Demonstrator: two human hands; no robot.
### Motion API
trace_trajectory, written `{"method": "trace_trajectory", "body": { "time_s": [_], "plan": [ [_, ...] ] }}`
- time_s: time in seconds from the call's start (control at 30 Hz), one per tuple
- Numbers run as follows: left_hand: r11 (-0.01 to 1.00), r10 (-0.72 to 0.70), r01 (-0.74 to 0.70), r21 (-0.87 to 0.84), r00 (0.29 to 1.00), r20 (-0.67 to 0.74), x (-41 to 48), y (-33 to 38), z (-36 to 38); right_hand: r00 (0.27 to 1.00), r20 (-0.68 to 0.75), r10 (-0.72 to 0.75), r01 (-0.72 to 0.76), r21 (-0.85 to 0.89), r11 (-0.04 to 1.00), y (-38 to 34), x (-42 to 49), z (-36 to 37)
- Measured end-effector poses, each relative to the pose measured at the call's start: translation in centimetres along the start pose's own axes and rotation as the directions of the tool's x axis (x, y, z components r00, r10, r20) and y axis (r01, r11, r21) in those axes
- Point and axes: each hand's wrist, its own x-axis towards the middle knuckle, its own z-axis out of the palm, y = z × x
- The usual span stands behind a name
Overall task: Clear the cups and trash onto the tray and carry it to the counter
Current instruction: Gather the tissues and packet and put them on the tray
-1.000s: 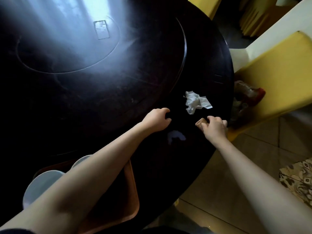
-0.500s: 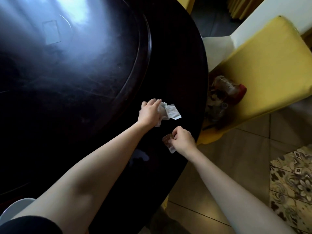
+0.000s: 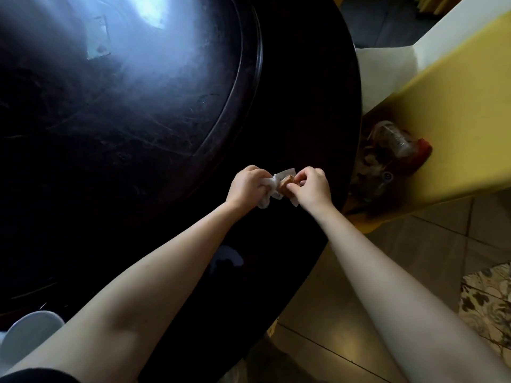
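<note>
A smooth white cup is showing at the near left edge of the glossy black round table. Near its right edge, the left hand is clutching a crumpled white tissue, and the right hand is pinching a small tan wrapper against it. Beyond, a scratched circular turntable is gleaming.

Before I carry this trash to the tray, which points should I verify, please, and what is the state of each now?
1. Left hand grips the crumpled tissue: ok.
2. Right hand pinches the brown wrapper: ok.
3. Tray has room: cannot tell, out of view.
4. Pale patch on the table is trash or reflection: cannot tell.
5. White cup stands upright: cannot tell.
</note>
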Motion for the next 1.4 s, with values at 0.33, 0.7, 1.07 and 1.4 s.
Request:
{"method": "trace_trajectory", "body": {
  "time_s": [0.33,0.7,1.07,1.4],
  "plan": [
    [0.986,-0.057,0.056,-0.16,0.998,-0.003,-2.5,0.6,-1.5,0.986,0.126,0.105,-0.14,0.319,0.937,-0.4,-0.7,0.7],
    [0.959,-0.111,0.1,-0.265,0.993,-0.029,-8.4,-1.7,-6.0,0.981,0.184,-0.063,-0.012,0.381,0.924,-4.3,-6.9,2.2],
    [0.934,-0.158,0.134,-0.331,0.986,-0.045,-18.0,-6.6,-13.7,0.961,0.234,-0.149,0.045,0.398,0.916,-10.3,-16.6,7.6],
    [0.927,-0.197,0.136,-0.351,0.97,-0.143,-26.9,-12.4,-19.0,0.932,0.25,-0.264,0.156,0.382,0.911,-14.3,-24.5,14.5]
  ]
}}
